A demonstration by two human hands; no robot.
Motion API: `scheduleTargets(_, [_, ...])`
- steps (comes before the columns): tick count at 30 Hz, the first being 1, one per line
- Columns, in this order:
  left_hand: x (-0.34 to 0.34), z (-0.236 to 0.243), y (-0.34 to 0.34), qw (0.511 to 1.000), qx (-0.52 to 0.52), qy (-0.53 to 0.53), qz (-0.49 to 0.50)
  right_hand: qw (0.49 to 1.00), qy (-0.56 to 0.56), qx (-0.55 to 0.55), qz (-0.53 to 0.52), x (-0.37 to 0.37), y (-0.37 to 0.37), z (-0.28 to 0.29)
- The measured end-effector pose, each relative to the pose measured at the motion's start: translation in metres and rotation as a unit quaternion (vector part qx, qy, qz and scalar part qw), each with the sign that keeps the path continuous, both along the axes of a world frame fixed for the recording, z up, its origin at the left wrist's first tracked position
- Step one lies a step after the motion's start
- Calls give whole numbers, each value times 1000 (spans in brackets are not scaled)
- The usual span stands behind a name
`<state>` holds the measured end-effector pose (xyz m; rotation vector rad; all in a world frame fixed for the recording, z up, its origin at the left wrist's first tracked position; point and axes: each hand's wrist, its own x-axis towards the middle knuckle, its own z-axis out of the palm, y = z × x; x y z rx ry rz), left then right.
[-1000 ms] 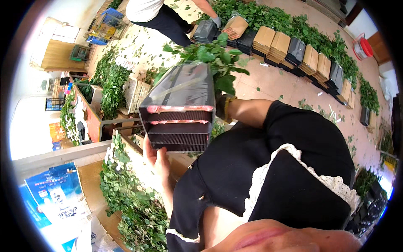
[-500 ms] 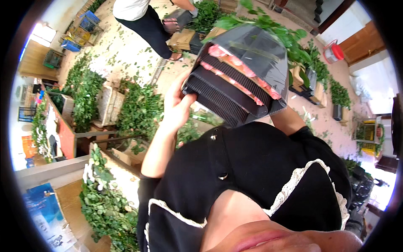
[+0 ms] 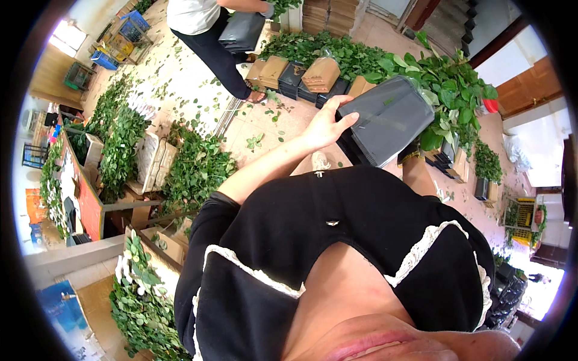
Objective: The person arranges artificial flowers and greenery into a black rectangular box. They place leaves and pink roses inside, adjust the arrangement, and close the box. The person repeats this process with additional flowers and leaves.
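Note:
My left hand (image 3: 337,117) grips the left end of a bundle of leafy rose stems wrapped in dark grey sheet (image 3: 391,120). Its glossy top faces up, and green leaves (image 3: 454,90) spill out beyond its upper right. My right hand (image 3: 410,154), dark as if gloved and mostly hidden, holds the bundle from underneath on the right. The pink blooms seen earlier are out of sight. The bundle is held above my lap, in front of a row of brown and black wrapped bundles lying on the floor.
A co-worker (image 3: 205,42) stands ahead with a dark packet (image 3: 241,30) in a gloved hand. Brown bundles (image 3: 319,75) line leafy piles. At left are a railed workbench (image 3: 90,210) and heaped stems (image 3: 198,156); at right a red bucket (image 3: 489,106) and yellow crates (image 3: 525,213).
The bundle has swung rightward and turned, so its open end with pink blooms no longer shows. My left hand has moved up and right with it. The co-worker has lifted a dark packet.

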<state>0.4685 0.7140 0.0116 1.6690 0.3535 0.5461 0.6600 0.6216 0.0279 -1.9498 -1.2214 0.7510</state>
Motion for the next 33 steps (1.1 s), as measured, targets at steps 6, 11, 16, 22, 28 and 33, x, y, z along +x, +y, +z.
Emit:
scheduleTargets(6, [39,-48,91,993,-90,55,47,999,-6,-48,10,98,105,-77])
scheduleTargets(11, [49,-77,167,940,-293,100,146,996,-17,-88,27,149,213,-154])
scheduleTargets(16, [60,-116,263,891,-368,64,257,995,-36,-91,27,170,355,-259])
scheduleTargets(22, [49,-207,398,848,-396,72,344,987,-113,-116,6,166,527,-388])
scheduleTargets(28, [62,-332,558,865,-380,109,309,929,-306,-208,26,176,629,-506])
scheduleTargets(33, [79,-539,610,736,-411,444,304,981,-168,-72,-69,151,565,-484])
